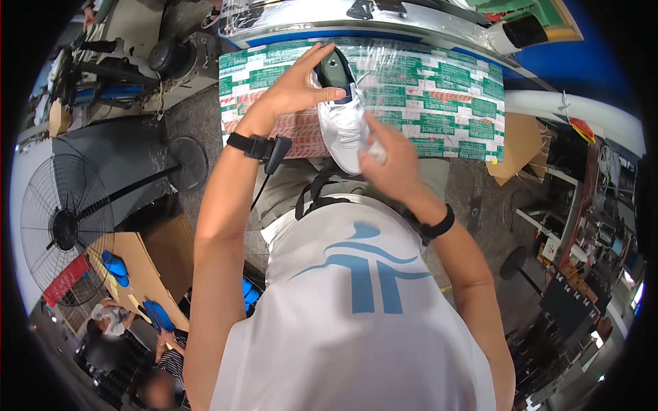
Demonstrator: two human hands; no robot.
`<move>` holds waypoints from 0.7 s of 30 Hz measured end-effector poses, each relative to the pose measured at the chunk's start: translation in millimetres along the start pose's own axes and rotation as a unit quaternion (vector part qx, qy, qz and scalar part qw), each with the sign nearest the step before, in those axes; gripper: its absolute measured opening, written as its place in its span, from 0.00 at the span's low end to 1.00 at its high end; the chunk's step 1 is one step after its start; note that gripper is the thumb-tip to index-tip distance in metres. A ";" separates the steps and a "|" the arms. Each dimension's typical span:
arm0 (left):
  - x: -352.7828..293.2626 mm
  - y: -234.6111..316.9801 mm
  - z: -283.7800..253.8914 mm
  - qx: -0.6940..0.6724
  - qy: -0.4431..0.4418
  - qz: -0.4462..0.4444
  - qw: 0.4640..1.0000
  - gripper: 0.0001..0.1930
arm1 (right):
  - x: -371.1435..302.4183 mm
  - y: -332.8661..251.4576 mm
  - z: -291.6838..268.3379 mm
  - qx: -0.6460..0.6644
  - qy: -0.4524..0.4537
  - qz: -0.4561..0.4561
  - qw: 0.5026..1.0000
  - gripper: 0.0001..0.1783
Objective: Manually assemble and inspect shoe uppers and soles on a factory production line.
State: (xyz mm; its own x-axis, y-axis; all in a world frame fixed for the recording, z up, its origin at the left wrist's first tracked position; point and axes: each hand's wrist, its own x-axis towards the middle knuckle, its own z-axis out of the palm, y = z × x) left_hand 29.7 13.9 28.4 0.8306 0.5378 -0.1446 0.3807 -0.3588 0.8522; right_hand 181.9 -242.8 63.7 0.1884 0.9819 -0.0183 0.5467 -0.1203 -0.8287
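Observation:
A white lace-up sneaker [343, 130] lies on a bench top covered in green and white printed tape [439, 103], its toe toward me. Its dark heel opening and insole face up. My left hand [295, 88] grips the shoe by the heel end, thumb over the dark tongue and fingers along the collar. Beside the right side of the toe, my right hand [394, 164] is closed and partly blurred by motion. A small white wad [377, 151] shows between its thumb and fingers; the material cannot be made out.
A conveyor-like metal rail [295, 24] runs behind the bench. To the left stands a large floor fan [65, 229], with blue shoes [115, 268] on a cardboard-coloured surface below it. Other people [110, 318] sit at lower left. An open carton [524, 147] is at right.

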 end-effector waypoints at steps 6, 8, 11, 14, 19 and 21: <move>6.2 16.6 34.7 0.032 0.084 -0.012 0.996 0.58 | 23.4 11.6 -2.0 -0.050 0.050 -0.027 0.997 0.45; 6.9 18.4 43.7 0.047 0.127 -0.011 0.991 0.52 | 27.1 15.6 -2.8 -0.079 0.046 -0.043 0.995 0.45; 8.7 12.6 45.4 0.040 0.145 0.013 0.989 0.49 | 25.2 21.4 -15.2 -0.110 0.037 -0.095 0.989 0.45; 6.3 2.4 39.0 0.021 0.150 0.022 0.988 0.47 | 9.2 7.8 -32.3 -0.206 -0.008 -0.152 0.967 0.46; 8.2 -4.5 40.7 -0.008 0.156 0.030 0.987 0.46 | -46.4 -27.1 -51.9 -0.134 -0.047 -0.084 0.986 0.47; 7.2 0.5 37.7 -0.017 0.158 0.038 0.987 0.46 | -70.6 -19.6 -56.3 -0.112 -0.057 -0.065 0.990 0.47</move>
State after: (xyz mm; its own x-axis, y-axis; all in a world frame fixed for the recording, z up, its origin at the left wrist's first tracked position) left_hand 51.2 -11.2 8.9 0.6860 0.7233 0.0787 0.3048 -0.3839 0.8716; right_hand 203.9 -318.0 112.7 0.0182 0.9998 0.0058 0.7300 -0.0093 -0.6834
